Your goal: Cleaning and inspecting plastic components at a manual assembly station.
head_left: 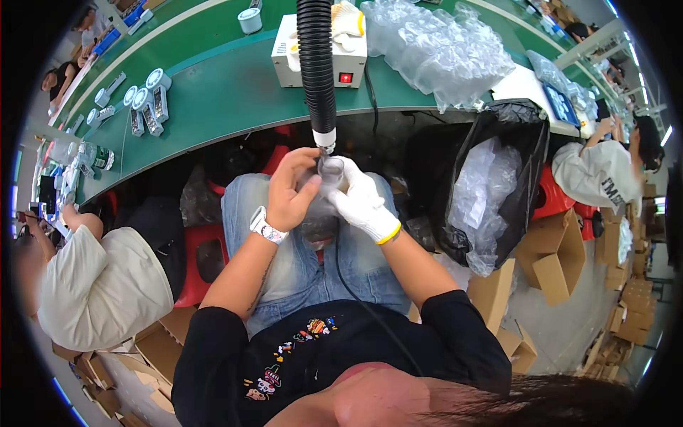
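Observation:
A clear, round plastic piece (331, 169), smeared by motion, is between my hands above my lap. My right hand (364, 203), in a white knitted glove with a yellow cuff, grips it from the right. From the left, my bare left hand (290, 186) curls its fingers and thumb about its edge; a white watch (267, 226) is on that wrist. Just above the piece hangs a black corrugated hose (314, 64), its white-collared nozzle (325, 140) close to my left fingertips. The contact between nozzle and piece is too blurred to make out.
A white box with a lit red switch (346, 77) stands on the green table (220, 85), near clear plastic parts (441, 53). Round-headed devices (146, 107) lie at the left. A black bag (462, 153) holds plastic at my right. People sit on both sides; cartons (551, 249) lie on the floor.

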The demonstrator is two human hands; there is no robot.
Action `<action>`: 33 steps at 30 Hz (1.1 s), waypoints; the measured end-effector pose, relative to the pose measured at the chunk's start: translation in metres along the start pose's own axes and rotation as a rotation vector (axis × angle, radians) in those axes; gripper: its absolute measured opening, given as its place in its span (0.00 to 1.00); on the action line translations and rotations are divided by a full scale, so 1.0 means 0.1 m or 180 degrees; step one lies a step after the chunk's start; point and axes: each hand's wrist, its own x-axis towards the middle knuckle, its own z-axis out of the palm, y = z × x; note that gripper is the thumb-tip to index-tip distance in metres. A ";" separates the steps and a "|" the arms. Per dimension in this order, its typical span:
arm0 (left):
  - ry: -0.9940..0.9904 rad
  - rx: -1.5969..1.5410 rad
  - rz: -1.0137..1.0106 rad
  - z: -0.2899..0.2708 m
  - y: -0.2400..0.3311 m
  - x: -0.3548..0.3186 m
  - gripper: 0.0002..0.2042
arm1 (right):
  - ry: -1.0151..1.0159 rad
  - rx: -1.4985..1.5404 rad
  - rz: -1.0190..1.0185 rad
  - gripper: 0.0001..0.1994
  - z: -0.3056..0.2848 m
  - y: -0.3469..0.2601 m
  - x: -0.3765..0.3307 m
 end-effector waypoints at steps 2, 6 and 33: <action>-0.0855 0.1460 0.0424 -0.11 0.05 0.07 0.19 | 0.0023 -0.0005 -0.0047 0.28 -0.08 0.03 -0.05; -0.1034 0.1244 -0.0381 -0.02 0.06 0.14 0.21 | -0.0106 -0.0182 -0.0111 0.27 -0.18 -0.01 -0.07; 0.0894 0.6157 -0.1859 -2.98 0.22 1.95 0.29 | 0.0009 0.1030 -0.0364 0.35 0.25 0.23 0.09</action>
